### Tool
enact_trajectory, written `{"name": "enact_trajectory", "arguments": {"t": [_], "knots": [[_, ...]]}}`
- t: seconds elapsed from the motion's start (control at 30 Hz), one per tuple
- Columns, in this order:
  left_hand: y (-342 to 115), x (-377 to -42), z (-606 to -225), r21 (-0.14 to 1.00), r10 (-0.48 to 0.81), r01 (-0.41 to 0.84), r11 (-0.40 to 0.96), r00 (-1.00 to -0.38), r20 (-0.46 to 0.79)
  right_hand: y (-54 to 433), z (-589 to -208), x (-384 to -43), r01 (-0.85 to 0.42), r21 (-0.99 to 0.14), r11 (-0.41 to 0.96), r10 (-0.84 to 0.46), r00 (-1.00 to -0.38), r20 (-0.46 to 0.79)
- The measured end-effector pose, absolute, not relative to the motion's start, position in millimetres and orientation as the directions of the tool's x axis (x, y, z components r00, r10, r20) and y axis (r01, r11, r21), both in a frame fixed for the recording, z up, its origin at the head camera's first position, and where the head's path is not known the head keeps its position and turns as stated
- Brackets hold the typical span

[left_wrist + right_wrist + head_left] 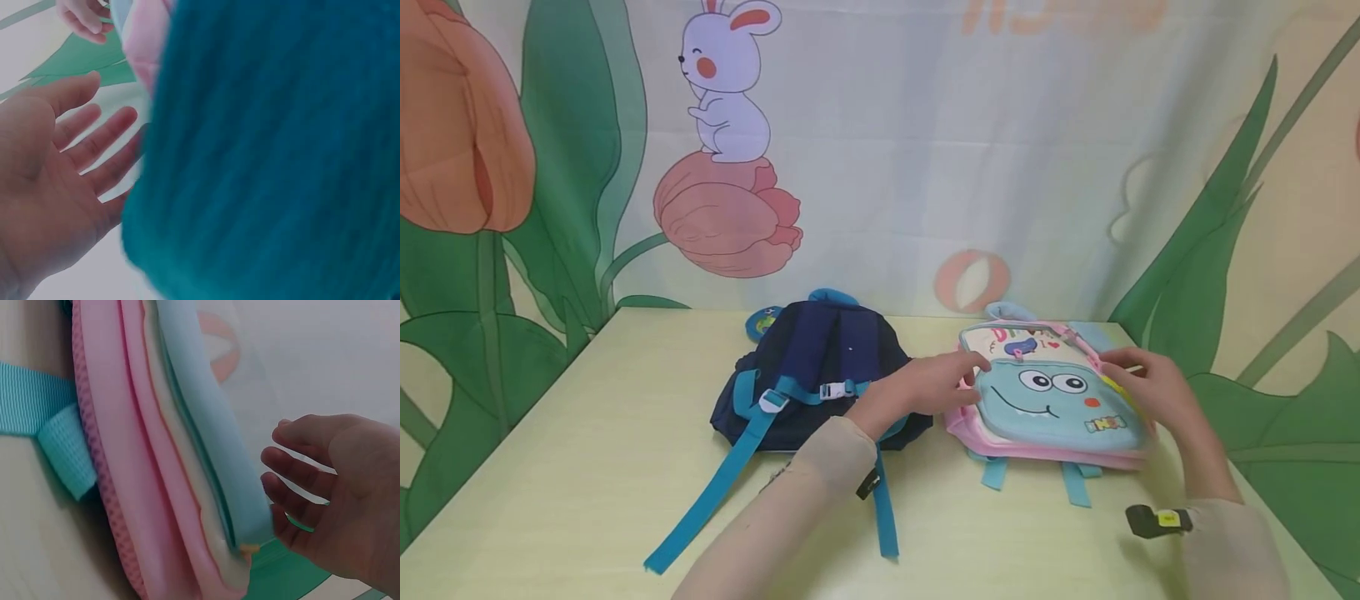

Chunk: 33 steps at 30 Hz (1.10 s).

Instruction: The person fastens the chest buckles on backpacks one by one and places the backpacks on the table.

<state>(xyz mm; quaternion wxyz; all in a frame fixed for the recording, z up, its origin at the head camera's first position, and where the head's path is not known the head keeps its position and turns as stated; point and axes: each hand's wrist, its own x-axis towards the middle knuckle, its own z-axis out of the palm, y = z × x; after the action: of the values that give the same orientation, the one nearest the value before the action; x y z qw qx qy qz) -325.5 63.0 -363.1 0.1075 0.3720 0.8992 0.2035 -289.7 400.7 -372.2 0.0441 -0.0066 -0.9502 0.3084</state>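
Note:
A child's backpack (1026, 425) in pink and light blue, with a smiling cartoon face, lies front up at the right of the table. My left hand (936, 385) is at its left side, fingers loosely spread and bent a little; the left wrist view shows nothing in the palm. On the other side, my right hand (1153, 387) is beside the bag's upper right edge, its fingers relaxed and holding nothing. Whether the fingertips touch the bag I cannot tell. A navy backpack (808, 333) lies left of my left hand, straps up, partly behind that forearm.
Blue straps (711, 492) of the navy backpack trail over the pale table (557, 467) towards the front. Close to the left wrist camera, blue-green webbing (269, 150) covers much of the view. A printed curtain (880, 167) hangs behind the table.

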Motion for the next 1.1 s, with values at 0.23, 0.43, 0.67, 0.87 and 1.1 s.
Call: {"name": "enact_trajectory", "arguments": {"t": [0.23, 0.43, 0.67, 0.87, 1.1], "knots": [[70.5, -324.4, -371.7, 0.465, 0.697, 0.583, 0.666, -0.709, -0.109, 424.3, -387.6, -289.1, 0.004, -0.63, 0.777, 0.073, -0.994, 0.083], [70.5, -320.7, -371.5, 0.441, 0.717, 0.609, 0.66, -0.685, -0.127, 437.5, -398.9, -291.2, 0.086, -0.688, 0.721, 0.144, -0.989, 0.028], [71.4, -318.8, -373.3, 0.413, 0.713, 0.618, 0.669, -0.69, -0.124, 452.4, -412.6, -294.1, 0.122, -0.695, 0.709, 0.108, -0.992, -0.065], [73.4, -320.2, -375.7, 0.411, 0.702, 0.607, 0.68, -0.701, -0.125, 461.3, -424.3, -298.2, 0.144, -0.721, 0.678, 0.069, -0.989, -0.133], [76.4, -317.5, -380.4, 0.39, 0.649, 0.572, 0.722, -0.755, -0.094, 462.3, -421.3, -294.8, 0.133, -0.757, 0.64, -0.012, -0.983, -0.183]]}}
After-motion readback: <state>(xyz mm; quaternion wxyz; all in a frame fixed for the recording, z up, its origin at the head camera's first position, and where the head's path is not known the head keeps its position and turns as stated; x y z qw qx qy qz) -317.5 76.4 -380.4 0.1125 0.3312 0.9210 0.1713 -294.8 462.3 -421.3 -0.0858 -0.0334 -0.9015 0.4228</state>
